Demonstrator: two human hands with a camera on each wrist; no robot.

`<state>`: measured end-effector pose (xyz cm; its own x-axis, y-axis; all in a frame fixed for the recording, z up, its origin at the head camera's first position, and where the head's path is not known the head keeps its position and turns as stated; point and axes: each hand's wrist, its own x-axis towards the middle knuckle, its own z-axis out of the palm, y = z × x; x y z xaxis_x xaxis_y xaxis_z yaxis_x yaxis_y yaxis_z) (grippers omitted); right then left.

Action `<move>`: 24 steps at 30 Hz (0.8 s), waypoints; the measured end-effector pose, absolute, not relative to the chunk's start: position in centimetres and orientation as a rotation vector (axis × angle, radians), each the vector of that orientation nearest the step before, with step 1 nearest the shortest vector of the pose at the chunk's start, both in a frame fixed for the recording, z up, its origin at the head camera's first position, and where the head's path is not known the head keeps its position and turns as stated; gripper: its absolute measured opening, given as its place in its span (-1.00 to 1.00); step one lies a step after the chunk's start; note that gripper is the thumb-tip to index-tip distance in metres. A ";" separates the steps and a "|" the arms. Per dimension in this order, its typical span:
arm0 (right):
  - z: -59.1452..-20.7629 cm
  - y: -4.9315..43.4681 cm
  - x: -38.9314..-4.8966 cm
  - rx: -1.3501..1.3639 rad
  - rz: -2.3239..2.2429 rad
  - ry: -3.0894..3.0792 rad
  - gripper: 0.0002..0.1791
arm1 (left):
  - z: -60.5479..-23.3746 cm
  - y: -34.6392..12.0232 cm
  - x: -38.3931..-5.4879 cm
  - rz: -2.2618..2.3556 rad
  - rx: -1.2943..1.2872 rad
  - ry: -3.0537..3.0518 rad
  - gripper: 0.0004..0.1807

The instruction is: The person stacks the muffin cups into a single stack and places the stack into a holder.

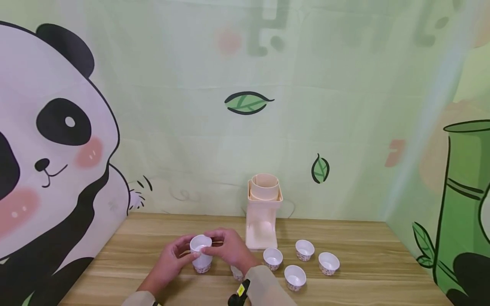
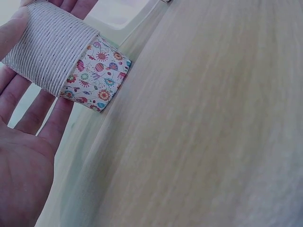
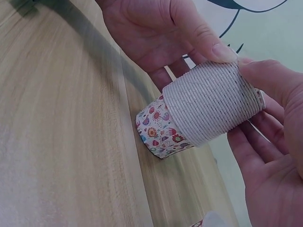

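Observation:
Both hands hold one tall stack of nested paper cups (image 1: pixel 201 255) just above the left part of the table. The stack shows many white rims, and its lowest cup has a colourful floral print (image 2: pixel 98 75). My left hand (image 1: pixel 170 263) grips it from the left, fingers behind and thumb across the front. From the right, my right hand (image 1: pixel 229 247) pinches near the top, thumb in front. In the right wrist view the thumbs of the left hand (image 3: pixel 147 33) and right hand (image 3: pixel 274 189) meet near the upper rims.
Several single floral cups (image 1: pixel 295 277) stand upright and apart to the right on the wooden table (image 1: pixel 363 255). Another cup (image 1: pixel 236 273) is partly hidden by the right forearm. A pink stand (image 1: pixel 261 225) with a round tube (image 1: pixel 265 187) on top rises behind, before a printed panda backdrop.

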<state>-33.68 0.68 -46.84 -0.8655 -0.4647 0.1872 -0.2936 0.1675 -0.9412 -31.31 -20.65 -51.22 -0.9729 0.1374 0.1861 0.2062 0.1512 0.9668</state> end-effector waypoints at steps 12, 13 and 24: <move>-46.9 0.8 -33.7 -0.751 -1.789 2.275 -0.57 | -51.2 -20.7 -31.4 -1.984 -0.376 -2.338 -0.41; -46.9 0.8 -33.7 -0.747 -1.790 2.275 -0.57 | -51.1 -20.8 -31.4 -1.982 -0.377 -2.340 -0.42; -46.6 1.3 -32.9 -0.764 -1.829 2.256 -0.59 | -50.7 -20.9 -31.1 -1.961 -0.429 -2.371 -0.42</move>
<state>-32.92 1.32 -46.62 -0.8616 -0.4643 0.2052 -0.2967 0.1326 -0.9457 -31.14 -20.88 -50.73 -0.9612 0.1887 0.2012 0.2330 0.1649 0.9584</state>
